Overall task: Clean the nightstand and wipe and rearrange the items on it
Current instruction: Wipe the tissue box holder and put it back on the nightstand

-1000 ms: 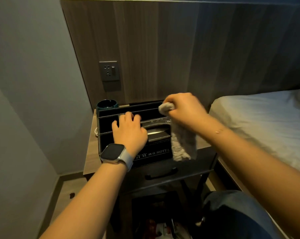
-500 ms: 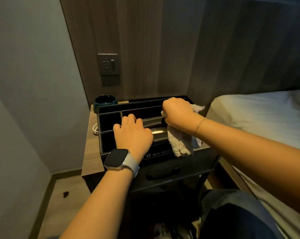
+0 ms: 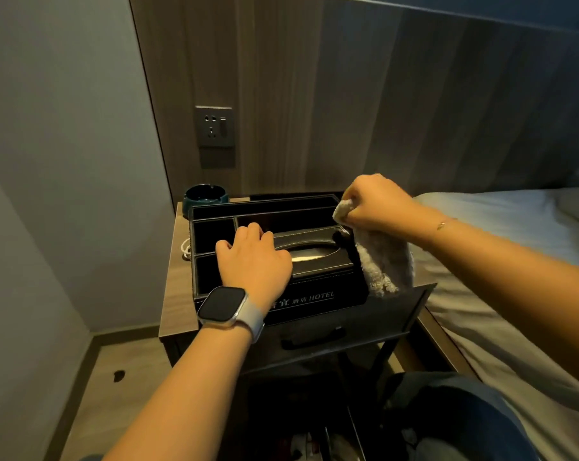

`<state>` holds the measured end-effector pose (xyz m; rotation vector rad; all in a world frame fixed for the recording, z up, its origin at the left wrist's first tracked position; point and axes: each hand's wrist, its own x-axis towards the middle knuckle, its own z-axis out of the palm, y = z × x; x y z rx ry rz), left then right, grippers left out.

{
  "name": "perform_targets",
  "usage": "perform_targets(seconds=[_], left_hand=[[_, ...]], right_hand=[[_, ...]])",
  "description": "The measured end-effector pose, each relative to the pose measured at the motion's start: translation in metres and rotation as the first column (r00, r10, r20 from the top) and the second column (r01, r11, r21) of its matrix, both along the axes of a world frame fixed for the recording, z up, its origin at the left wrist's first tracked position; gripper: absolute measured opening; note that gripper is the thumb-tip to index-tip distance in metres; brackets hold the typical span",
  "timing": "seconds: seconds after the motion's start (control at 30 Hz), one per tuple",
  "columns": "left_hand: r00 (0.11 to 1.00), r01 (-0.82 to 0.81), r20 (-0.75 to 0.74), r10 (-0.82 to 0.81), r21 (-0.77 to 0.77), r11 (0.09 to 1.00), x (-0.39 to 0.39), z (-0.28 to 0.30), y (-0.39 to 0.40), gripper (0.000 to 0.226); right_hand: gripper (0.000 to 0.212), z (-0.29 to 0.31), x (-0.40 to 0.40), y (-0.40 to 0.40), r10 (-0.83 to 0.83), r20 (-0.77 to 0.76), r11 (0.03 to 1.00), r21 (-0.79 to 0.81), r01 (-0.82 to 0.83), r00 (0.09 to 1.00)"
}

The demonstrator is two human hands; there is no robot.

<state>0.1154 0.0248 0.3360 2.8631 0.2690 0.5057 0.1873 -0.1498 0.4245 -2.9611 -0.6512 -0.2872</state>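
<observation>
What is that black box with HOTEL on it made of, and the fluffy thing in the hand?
The black organizer box looks like leather or faux leather: smooth, slightly shiny, with pale stitching along its edges. The cleaning cloth held by the right hand looks like soft terry or microfibre, with a nubbly, fuzzy pile.

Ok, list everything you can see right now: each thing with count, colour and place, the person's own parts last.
organizer box: one, black, "HOTEL" lettering on the front, on the nightstand.
tissue slot lid: one, black, on the box's right half.
ashtray: one, dark teal, back left corner, behind the box.
white cable: one, on the top, left of the box.
nightstand: one, wood top, dark drawer front with a handle.
wall socket: one, grey, on the wood panel above.
bed: one, white sheet, to the right.
cloth: one, off-white, hanging over the box's right end.
smartwatch: one, dark face, pale strap, left wrist.
left hand: resting on the box.
right hand: gripping the cloth.
</observation>
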Motion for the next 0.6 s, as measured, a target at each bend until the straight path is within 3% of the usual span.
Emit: perform_targets(seconds=[0.1,0.2,0.3,0.4,0.5,0.6], left_hand=[[0.999,-0.011,-0.043,0.012,0.022,1.0,-0.004,0.001,0.005,0.041],[0.997,-0.049,-0.058,0.055,0.096,0.994,0.0,0.01,-0.002,0.037],[0.997,0.072,0.006,-0.073,0.083,0.994,0.012,0.015,-0.026,0.038],[0.985,0.171,-0.025,-0.17,0.036,0.985,0.018,0.004,-0.042,0.042],[0.989,0.146,-0.026,-0.145,0.035,0.989,0.021,-0.006,-0.04,0.044],[0.988,0.151,-0.017,-0.151,0.031,0.988,0.021,-0.006,-0.039,0.044]], right_hand=[[0.015,0.031,-0.003,-0.036,0.028,-0.017,0.985,0.173,-0.025,0.999],[0.02,0.034,0.001,-0.05,0.087,-0.114,0.985,0.16,-0.068,0.99],[0.021,0.013,0.012,-0.032,0.196,-0.033,0.98,0.03,-0.195,0.98],[0.018,-0.009,0.021,-0.002,0.28,0.017,0.947,-0.171,-0.273,0.96],[0.014,-0.028,0.017,0.02,0.315,0.132,0.856,-0.467,-0.221,0.94],[0.011,-0.037,0.01,0.03,0.319,0.142,0.802,-0.567,-0.187,0.937]])
